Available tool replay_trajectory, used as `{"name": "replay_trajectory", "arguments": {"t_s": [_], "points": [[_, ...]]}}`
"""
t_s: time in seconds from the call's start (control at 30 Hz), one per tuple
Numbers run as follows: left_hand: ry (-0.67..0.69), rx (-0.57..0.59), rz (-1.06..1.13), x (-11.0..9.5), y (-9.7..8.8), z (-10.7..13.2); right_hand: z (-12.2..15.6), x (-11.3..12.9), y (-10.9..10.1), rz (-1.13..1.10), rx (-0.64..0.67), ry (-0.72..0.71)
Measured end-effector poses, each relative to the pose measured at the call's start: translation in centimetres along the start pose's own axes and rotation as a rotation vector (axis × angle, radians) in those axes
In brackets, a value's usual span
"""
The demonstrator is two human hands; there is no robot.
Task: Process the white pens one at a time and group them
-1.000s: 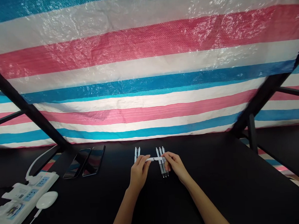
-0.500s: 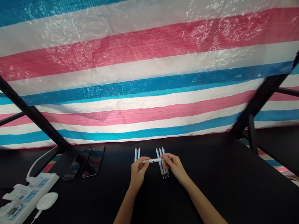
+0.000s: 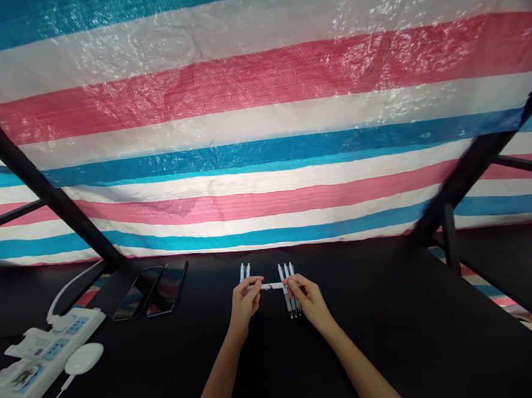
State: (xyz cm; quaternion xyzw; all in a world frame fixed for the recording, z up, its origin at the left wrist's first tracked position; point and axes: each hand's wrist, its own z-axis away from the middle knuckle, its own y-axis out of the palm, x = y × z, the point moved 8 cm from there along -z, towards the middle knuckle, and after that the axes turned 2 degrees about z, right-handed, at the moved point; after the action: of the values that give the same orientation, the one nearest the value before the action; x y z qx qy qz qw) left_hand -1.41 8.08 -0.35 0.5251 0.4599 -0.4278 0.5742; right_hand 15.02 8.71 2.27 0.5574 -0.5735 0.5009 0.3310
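A white pen (image 3: 272, 286) lies level between my two hands, one end in each. My left hand (image 3: 246, 302) pinches its left end between thumb and fingers. At the other end, the fingers of my right hand (image 3: 307, 295) are closed on it, hiding that tip. Behind the held pen, three white-and-grey pens (image 3: 292, 308) lie side by side on the black table (image 3: 276, 366), partly covered by my right hand. Two more white pens (image 3: 244, 271) lie just beyond my left hand, their lower parts hidden.
Two dark phones (image 3: 139, 292) lie left of my hands. A white power strip (image 3: 54, 350) with plugs and a round white charging pad (image 3: 84, 358) sit at the far left. Black frame bars (image 3: 78, 219) and a striped sheet (image 3: 266, 205) stand behind the table.
My left hand has shifted slightly left along the pen, and its grip on the left end has changed. My right hand stays nearly in place, its fingers a little further left.
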Motion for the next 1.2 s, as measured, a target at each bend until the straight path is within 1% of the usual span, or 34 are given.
{"name": "replay_trajectory", "arguments": {"t_s": [0.1, 0.17, 0.27, 0.33, 0.43, 0.57, 0.63, 0.73, 0.8, 0.87, 0.97, 1.03, 1.13, 1.2], "points": [[0.102, -0.019, -0.088, -1.2, -0.1, 0.2, -0.2, -0.6, -0.1, -0.101, -0.013, 0.07], [0.152, -0.01, -0.111, -1.8, 0.1, 0.3, -0.4, -1.0, -0.6, -0.162, -0.042, 0.118], [0.173, 0.014, -0.137, -1.9, 0.5, 0.4, -0.6, -1.5, -1.3, -0.219, -0.082, 0.179], [0.171, 0.005, -0.168, -1.7, 0.5, 0.3, -0.6, -1.7, -1.4, -0.239, -0.072, 0.206], [0.192, -0.032, -0.194, -1.6, 0.1, 0.2, -0.6, -1.5, -1.0, -0.256, -0.026, 0.205], [0.239, -0.066, -0.245, -2.0, -0.2, 0.4, -0.6, -1.1, -0.4, -0.269, 0.016, 0.183], [0.245, -0.063, -0.251, -2.1, -0.1, 0.5, -0.6, -1.2, -0.6, -0.272, -0.009, 0.191], [0.254, -0.021, -0.236, -2.2, 0.2, 0.6, -0.6, -1.4, -1.3, -0.29, -0.062, 0.21], [0.276, -0.006, -0.249, -2.2, 0.4, 0.6, -0.6, -1.5, -1.6, -0.301, -0.07, 0.217], [0.291, -0.025, -0.269, -2.3, 0.2, 0.6, -0.6, -1.5, -1.5, -0.306, -0.055, 0.216], [0.291, -0.084, -0.29, -2.3, -0.3, 0.5, -0.5, -1.2, -1.0, -0.308, -0.007, 0.202], [0.288, -0.106, -0.275, -2.4, -0.5, 0.4, -0.5, -1.1, -0.7, -0.304, 0.013, 0.194], [0.273, -0.106, -0.21, -2.4, -0.6, 0.3, -0.5, -1.3, -0.9, -0.296, -0.018, 0.199], [0.258, -0.084, -0.181, -2.4, -0.4, 0.3, -0.6, -1.5, -1.3, -0.301, -0.052, 0.205]]}}
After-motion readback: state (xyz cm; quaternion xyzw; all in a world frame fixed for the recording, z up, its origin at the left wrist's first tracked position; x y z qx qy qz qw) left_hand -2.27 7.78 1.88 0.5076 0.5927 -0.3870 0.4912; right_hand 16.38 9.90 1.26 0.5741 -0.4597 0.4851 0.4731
